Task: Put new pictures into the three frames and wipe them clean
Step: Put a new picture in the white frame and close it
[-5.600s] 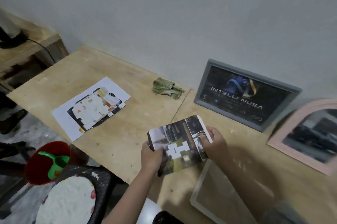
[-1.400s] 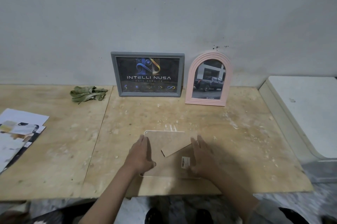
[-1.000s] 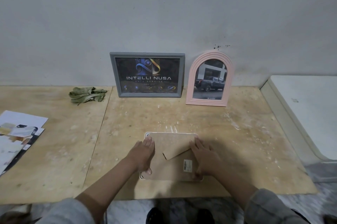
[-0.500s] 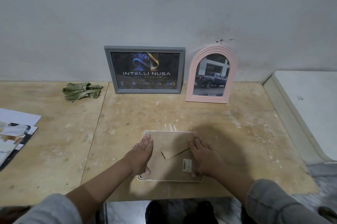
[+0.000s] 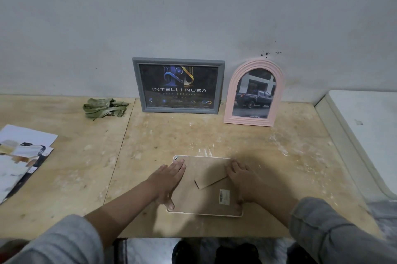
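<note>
A white frame [image 5: 204, 190] lies face down near the front edge of the plywood table [image 5: 193, 141], its brown backing board and folded stand up. My left hand [image 5: 168, 182] rests flat on the frame's left edge with straight fingers. My right hand [image 5: 241, 180] presses flat on its right edge. A grey frame [image 5: 178, 85] with a dark "INTELLI NUSA" picture leans on the wall. Beside it stands a pink arched frame [image 5: 253, 95] with a truck picture. A crumpled green cloth [image 5: 104, 107] lies at the back left.
Loose printed pictures and papers [image 5: 20, 156] lie at the table's left edge. A white slab-like object [image 5: 365, 134] borders the table on the right. Bare scuffed plywood lies between the flat frame and the standing frames.
Earlier I held a printed picture in both hands above the open frame. Since then the frame has its backing on, and both hands have shifted slightly along its side edges.
</note>
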A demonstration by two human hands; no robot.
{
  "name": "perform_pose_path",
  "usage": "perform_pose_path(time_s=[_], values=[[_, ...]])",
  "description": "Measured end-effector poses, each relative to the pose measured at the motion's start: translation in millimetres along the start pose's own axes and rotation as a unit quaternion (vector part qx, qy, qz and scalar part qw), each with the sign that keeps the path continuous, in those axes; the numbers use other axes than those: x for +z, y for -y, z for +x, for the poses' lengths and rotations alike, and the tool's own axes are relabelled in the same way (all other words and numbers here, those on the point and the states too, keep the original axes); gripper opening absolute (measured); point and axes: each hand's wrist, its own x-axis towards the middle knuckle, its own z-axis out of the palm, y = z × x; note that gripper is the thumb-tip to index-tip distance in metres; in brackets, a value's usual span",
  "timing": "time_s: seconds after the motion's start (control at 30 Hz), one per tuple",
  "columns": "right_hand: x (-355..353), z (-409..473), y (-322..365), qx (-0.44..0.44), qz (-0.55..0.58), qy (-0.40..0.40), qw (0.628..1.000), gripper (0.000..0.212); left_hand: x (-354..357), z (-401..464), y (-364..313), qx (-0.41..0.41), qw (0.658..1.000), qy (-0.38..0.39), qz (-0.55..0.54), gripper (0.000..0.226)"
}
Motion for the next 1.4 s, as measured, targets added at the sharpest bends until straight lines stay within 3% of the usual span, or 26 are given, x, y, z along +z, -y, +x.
perform_pose_path(time_s=[0.3,0.47,0.6,0.77,0.93,1.07,1.4], values=[[-4.1,7.9,11.1,-0.023,-0.071,0.071,0.995,0.126,-2.3,19.1,-3.9,0.002,1.0,0.004,-0.008,0.148],[-14.8,7.7,20.6,-0.043,-0.114,0.086,0.989,0.092,-5.2,15.8,-5.9,0.002,1.0,0.005,-0.025,0.148],[-3.1,-4.6,6.0,-0.007,-0.049,0.026,0.998,0.115,-9.2,11.6,-12.6,-0.011,1.0,0.0,-0.015,0.147],[8.0,-19.7,5.7,0.086,0.032,0.007,0.996,0.115,-11.8,13.5,-26.2,-0.03,0.998,0.0,0.051,0.148],[10.5,-26.7,5.8,0.102,0.016,0.032,0.994,0.107,-30.9,31.0,-43.9,0.012,0.997,0.015,0.069,0.148],[13.2,-25.0,4.0,0.104,0.016,0.035,0.994,0.113,-51.7,52.3,-57.0,0.052,0.996,0.01,0.073,0.147],[12.1,-11.5,-5.0,0.037,-0.064,0.067,0.995,0.105,-56.1,79.5,-46.9,0.135,0.986,0.01,0.102,0.148]])
